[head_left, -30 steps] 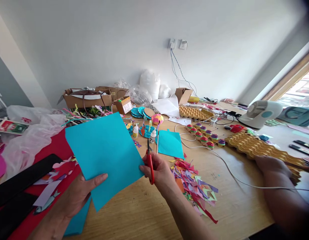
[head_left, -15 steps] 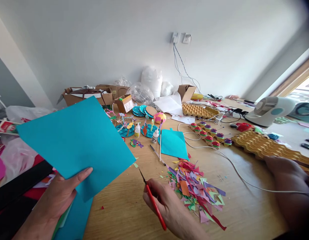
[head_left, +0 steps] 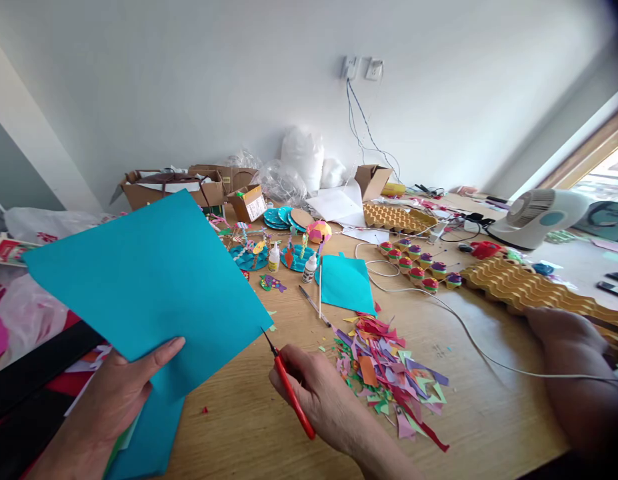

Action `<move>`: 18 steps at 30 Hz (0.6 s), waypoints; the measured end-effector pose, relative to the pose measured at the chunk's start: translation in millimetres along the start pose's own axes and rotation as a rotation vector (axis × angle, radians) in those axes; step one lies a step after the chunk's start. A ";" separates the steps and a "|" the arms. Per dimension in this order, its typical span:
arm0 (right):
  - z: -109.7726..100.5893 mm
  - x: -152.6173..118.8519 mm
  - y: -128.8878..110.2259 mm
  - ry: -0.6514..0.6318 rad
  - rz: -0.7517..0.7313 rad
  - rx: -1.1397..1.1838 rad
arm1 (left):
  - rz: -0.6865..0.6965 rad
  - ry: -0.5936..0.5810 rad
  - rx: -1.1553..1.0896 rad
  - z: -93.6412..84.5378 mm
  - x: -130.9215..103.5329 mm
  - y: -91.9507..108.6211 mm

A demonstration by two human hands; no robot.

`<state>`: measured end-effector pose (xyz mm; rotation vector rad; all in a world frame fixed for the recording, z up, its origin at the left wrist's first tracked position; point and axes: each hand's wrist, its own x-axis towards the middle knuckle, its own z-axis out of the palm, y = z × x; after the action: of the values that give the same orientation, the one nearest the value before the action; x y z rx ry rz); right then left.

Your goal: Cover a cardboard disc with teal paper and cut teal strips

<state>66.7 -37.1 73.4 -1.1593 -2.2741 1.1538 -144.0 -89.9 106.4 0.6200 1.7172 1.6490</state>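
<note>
A large turquoise sheet of paper (head_left: 153,280) is pinched by its lower part in my left hand (head_left: 133,383), thumb on top. My right hand (head_left: 313,393) is closed round red-handled scissors (head_left: 291,390), whose thin dark blade tip is at the sheet's lower right edge. I cannot tell whether the blades have cut in. Below my left hand more turquoise paper (head_left: 153,433) lies on the table. A smaller turquoise sheet (head_left: 345,283) lies flat beyond my right hand, near a heap of coloured paper scraps (head_left: 383,373).
Two glue bottles (head_left: 310,268) stand near the decorated turquoise discs. At the right, another person's hand (head_left: 563,333) is at a yellow egg tray (head_left: 529,287). A white cable (head_left: 469,333) crosses the table, and a white fan (head_left: 533,217) stands behind. Cardboard boxes (head_left: 153,193) line the wall.
My right hand has moved left and slightly up, bringing the scissors' tip from just beside the sheet to its edge. The left hand keeps hold of the sheet almost in place.
</note>
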 end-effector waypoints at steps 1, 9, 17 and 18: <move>-0.5 0.0 -0.6 -0.002 0.003 0.001 | -0.001 -0.006 0.010 -0.7 0.7 -1.8; -1.7 0.2 -1.9 0.010 -0.008 -0.003 | 0.007 -0.075 -0.075 -1.5 5.1 -13.6; -1.4 1.0 -1.8 0.001 -0.002 -0.005 | -0.047 -0.098 -0.168 -1.5 5.3 -18.4; -1.3 1.2 -1.8 -0.001 -0.002 -0.005 | -0.049 -0.099 -0.163 -2.0 5.6 -19.3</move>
<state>65.8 -36.1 75.5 -1.1580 -2.2794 1.1486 -147.1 -88.8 86.5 0.5671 1.4992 1.6755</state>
